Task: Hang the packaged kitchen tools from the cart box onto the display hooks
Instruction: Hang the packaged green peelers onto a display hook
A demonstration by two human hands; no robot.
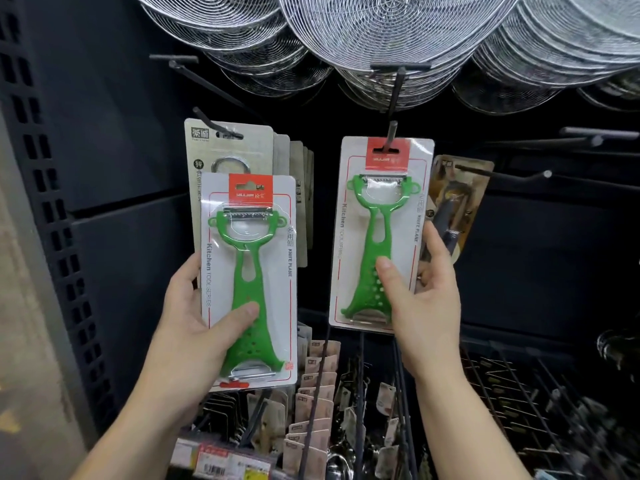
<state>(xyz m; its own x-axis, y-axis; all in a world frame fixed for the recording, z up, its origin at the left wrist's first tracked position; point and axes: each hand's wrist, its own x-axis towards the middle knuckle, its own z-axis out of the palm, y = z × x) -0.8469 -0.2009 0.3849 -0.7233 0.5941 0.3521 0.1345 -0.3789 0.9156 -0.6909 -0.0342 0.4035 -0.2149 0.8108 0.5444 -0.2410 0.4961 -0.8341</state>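
Observation:
Two identical packaged green peelers on white cards with red headers face me. My left hand [199, 317] grips the left peeler pack [249, 271] by its lower half, thumb on the front, and keeps it in front of a row of grey carded packs [228, 147]. The right peeler pack [381, 230] has its top hole on a black display hook [393, 133]. My right hand [422, 292] holds this pack near its lower right edge, thumb on the front and fingers behind.
Wire mesh strainers [381, 29] hang in overlapping rows across the top. A dark carded tool [453, 209] hangs just right of the hooked pack. Bare black hooks [512, 173] stick out at right. Below are rows of small carded goods [315, 393]. A perforated shelf upright [45, 188] stands at left.

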